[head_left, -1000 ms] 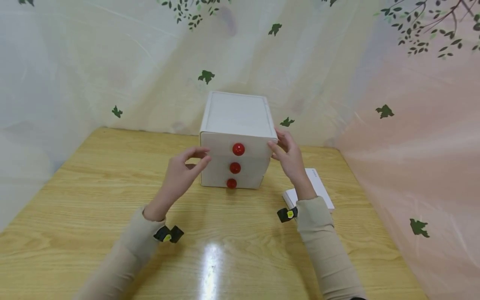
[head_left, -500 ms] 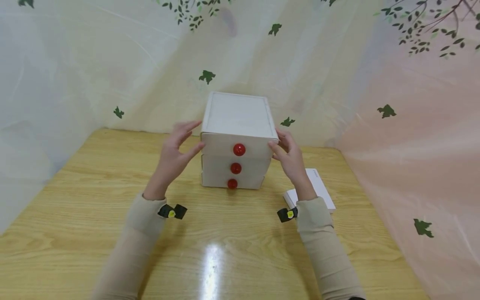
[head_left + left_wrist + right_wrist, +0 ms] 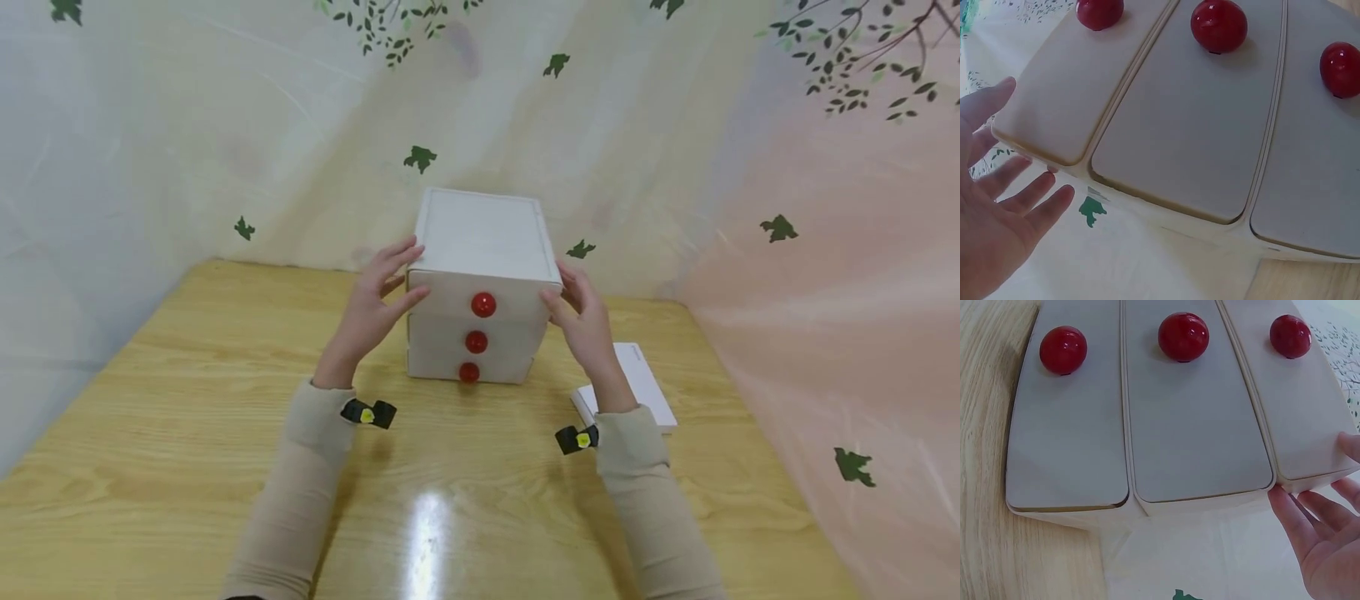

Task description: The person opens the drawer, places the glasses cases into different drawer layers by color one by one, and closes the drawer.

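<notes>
A white three-drawer desktop organizer (image 3: 487, 233) stands on the table, one red knob (image 3: 483, 305) on each drawer front. My left hand (image 3: 363, 312) is at its upper left corner, fingers extended along the side and thumb by the front face. In the left wrist view the fingers (image 3: 1025, 197) are spread beside the organizer's wall. At the upper right corner my right hand (image 3: 588, 329) holds the organizer, thumb on the top drawer's front and fingers bent along the side. The right wrist view shows its fingers (image 3: 1300, 522) at the top drawer's side edge. All three drawers are closed.
A flat white box (image 3: 647, 387) lies on the wooden table (image 3: 465, 500) to the right, partly behind my right wrist. A pale curtain (image 3: 300, 125) with green leaf prints hangs behind the organizer and down the right side.
My left hand has moved from in front of the organizer's left part to around its upper left corner, its fingers now along the side. The right hand keeps its place at the right corner.
</notes>
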### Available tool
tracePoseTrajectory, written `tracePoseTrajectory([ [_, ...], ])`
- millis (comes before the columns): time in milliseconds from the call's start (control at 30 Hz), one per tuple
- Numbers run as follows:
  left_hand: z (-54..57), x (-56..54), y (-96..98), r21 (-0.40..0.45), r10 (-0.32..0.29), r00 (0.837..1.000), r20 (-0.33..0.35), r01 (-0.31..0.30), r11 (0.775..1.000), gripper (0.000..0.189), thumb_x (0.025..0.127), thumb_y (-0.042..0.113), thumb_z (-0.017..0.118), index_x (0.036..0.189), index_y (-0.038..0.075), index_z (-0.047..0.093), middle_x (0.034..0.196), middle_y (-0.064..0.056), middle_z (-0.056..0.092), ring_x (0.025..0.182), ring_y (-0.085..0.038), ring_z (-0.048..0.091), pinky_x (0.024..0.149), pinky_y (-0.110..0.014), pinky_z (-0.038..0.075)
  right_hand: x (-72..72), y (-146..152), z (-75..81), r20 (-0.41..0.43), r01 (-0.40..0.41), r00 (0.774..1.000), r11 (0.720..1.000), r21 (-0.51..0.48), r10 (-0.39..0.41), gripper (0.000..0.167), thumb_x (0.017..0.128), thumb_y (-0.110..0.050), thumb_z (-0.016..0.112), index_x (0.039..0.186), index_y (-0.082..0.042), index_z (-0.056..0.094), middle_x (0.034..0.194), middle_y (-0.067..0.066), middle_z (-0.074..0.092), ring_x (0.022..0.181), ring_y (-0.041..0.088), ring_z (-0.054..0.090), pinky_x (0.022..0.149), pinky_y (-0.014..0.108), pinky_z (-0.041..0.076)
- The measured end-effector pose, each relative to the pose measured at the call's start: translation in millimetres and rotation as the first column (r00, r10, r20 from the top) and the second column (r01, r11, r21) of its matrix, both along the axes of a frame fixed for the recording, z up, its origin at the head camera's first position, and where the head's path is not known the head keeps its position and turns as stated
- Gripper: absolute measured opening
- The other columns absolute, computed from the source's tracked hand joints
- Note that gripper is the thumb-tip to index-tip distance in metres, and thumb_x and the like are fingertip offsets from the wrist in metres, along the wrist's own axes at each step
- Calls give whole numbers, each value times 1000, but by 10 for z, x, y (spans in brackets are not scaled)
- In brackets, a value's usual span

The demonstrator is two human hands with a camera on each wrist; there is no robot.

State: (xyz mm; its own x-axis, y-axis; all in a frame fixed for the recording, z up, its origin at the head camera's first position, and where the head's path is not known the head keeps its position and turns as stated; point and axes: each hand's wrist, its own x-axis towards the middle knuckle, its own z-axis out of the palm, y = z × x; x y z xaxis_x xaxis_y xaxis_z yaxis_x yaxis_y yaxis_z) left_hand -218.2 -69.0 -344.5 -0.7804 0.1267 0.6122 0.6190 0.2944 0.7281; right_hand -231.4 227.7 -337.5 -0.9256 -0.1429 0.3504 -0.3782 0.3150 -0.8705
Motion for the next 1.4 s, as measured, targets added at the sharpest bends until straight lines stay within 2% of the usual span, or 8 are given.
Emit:
tracePoseTrajectory([
  [200, -13, -7, 31, 24, 11, 999, 51, -13, 1000, 52, 91, 7, 66, 139, 3, 50, 154, -14, 35, 142, -30, 34, 105, -54, 44, 42, 7, -48, -22, 4, 1000, 1000, -10, -4, 57, 97, -31, 59, 149, -24, 37, 154, 4, 40, 136, 28, 45, 97, 51, 51],
  [333, -2, 2, 36, 18, 29, 998, 59, -30, 999, 51, 91, 8, 66, 139, 3, 51, 154, -13, 35, 141, -29, 35, 104, -54, 45, 82, 19, -80, -4, 6, 1000, 999, -32, -6, 57, 96, -30, 60, 149, -26, 37, 153, 4, 42, 135, 27, 47, 97, 49, 52],
  [500, -3, -9, 35, -6, 40, 999, 36, -40, 999, 46, 92, 8, 65, 136, 3, 53, 155, -12, 35, 140, -30, 37, 102, -54, 46, 148, 41, -113, 44, 18, 999, 997, -75, -15, 57, 96, -28, 61, 148, -21, 39, 149, 7, 46, 133, 25, 49, 97, 47, 51],
  [733, -6, -7, 45, -43, 48, 999, 4, -48, 998, 44, 93, 9, 64, 134, 4, 53, 153, -9, 40, 140, -28, 38, 101, -55, 47, 247, 85, -221, 55, 33, 998, 987, -159, -25, 48, 98, -13, 57, 144, -9, 44, 143, 12, 51, 127, 26, 54, 85, 23, 57],
  [967, -15, 2, 49, -45, 57, 998, 0, -57, 997, 44, 93, 10, 63, 135, 5, 52, 152, -9, 41, 138, -27, 40, 99, -54, 49, 339, 96, -376, 45, 42, 998, 976, -215, -33, 42, 98, -11, 56, 138, -2, 47, 138, 16, 55, 125, 29, 55, 79, 19, 57],
  [1067, -15, 8, 53, -44, 59, 998, 2, -59, 997, 44, 93, 10, 63, 135, 5, 52, 152, -9, 41, 138, -27, 40, 98, -55, 49, 369, 94, -439, 53, 65, 997, 966, -249, -53, 40, 98, -11, 56, 136, 0, 49, 135, 17, 56, 120, 26, 58, 77, 19, 58],
  [1233, -15, 19, 57, -32, 61, 998, 5, -60, 998, 43, 93, 9, 63, 135, 4, 52, 152, -10, 41, 138, -28, 41, 98, -55, 49, 391, 73, -536, 98, 103, 992, 948, -300, -77, 32, 96, -5, 57, 128, 2, 53, 115, 5, 65, 100, 7, 66, 72, 22, 59],
  [1400, -21, 21, 68, -29, 64, 998, 5, -63, 998, 43, 93, 9, 63, 135, 4, 52, 152, -9, 42, 138, -28, 41, 97, -55, 50, 422, 19, -628, 181, 75, 983, 960, -271, -25, 28, 96, -4, 57, 122, 7, 54, 100, -7, 67, 93, 2, 67, 71, 23, 59],
])
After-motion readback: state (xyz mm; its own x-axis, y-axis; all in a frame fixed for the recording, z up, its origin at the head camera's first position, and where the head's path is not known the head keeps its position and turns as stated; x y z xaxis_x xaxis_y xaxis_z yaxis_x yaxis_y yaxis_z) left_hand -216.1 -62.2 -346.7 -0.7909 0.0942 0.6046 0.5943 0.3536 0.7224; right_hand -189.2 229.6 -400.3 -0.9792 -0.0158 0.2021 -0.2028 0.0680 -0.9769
